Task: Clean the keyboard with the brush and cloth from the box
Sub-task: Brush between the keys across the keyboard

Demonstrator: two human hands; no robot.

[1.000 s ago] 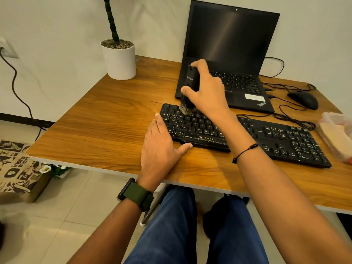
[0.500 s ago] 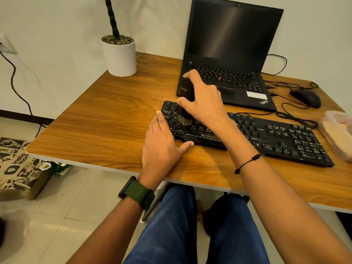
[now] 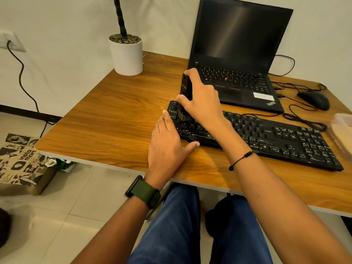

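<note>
My right hand (image 3: 202, 103) grips the black brush (image 3: 185, 90) upright, bristles on the keyboard (image 3: 276, 138)'s left-end keys; left hand (image 3: 167, 145) lies flat, bracing its corner. Pressing hard risks popping a keycap — or flicking dust toward the laptop (image 3: 238, 54).

One keyboard (image 3: 266, 138), one brush (image 3: 185, 92), one laptop (image 3: 238, 54), one mouse (image 3: 314, 100).
</note>
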